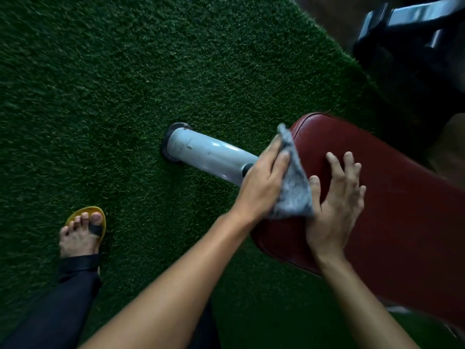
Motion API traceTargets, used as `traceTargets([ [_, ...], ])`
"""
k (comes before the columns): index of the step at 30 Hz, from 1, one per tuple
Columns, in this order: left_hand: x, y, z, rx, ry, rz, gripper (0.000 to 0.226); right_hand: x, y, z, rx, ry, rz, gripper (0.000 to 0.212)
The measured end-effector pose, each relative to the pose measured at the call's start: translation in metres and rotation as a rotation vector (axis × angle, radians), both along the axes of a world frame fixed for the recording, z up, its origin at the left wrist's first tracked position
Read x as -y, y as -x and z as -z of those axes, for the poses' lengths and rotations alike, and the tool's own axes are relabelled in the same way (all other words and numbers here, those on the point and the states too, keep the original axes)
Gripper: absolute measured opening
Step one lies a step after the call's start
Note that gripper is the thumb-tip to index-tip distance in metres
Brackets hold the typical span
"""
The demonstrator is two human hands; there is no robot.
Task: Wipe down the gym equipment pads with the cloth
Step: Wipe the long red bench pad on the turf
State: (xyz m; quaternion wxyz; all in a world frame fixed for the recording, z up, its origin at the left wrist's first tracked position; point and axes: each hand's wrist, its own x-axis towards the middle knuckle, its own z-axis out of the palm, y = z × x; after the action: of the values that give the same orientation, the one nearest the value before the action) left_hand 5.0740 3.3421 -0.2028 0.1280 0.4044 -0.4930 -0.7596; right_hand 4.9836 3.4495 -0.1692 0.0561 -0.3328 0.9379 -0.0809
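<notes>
A dark red padded bench (392,197) runs from the centre toward the lower right. A grey cloth (293,182) lies over the pad's left edge. My left hand (261,182) presses the cloth against that edge with straight fingers. My right hand (337,197) rests flat on the pad just right of the cloth, fingers spread, its thumb touching the cloth's lower corner.
A grey metal tube (208,153) with a black end cap, part of the bench frame, lies on the green artificial turf (125,84) under the pad's end. My foot in a yellow sandal (83,230) stands at lower left. A dark machine frame (412,34) fills the upper right.
</notes>
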Motion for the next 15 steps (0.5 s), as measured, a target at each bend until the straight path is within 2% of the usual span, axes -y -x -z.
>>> traceTargets([
  [6,-0.025,-0.02,-0.011,0.047,0.038,0.047,0.06,-0.001,0.003,-0.003,0.07,0.067,0.024,0.051],
  [8,-0.022,-0.021,-0.011,0.071,0.111,0.133,0.064,-0.001,0.007,-0.004,0.002,0.12,0.157,0.048],
  [11,-0.003,-0.01,-0.013,0.088,0.222,0.277,0.067,0.002,0.012,-0.003,-0.142,0.157,0.493,0.047],
  [15,0.016,0.007,-0.012,0.116,0.42,0.42,0.066,0.004,0.012,0.001,-0.142,0.224,0.605,0.042],
])
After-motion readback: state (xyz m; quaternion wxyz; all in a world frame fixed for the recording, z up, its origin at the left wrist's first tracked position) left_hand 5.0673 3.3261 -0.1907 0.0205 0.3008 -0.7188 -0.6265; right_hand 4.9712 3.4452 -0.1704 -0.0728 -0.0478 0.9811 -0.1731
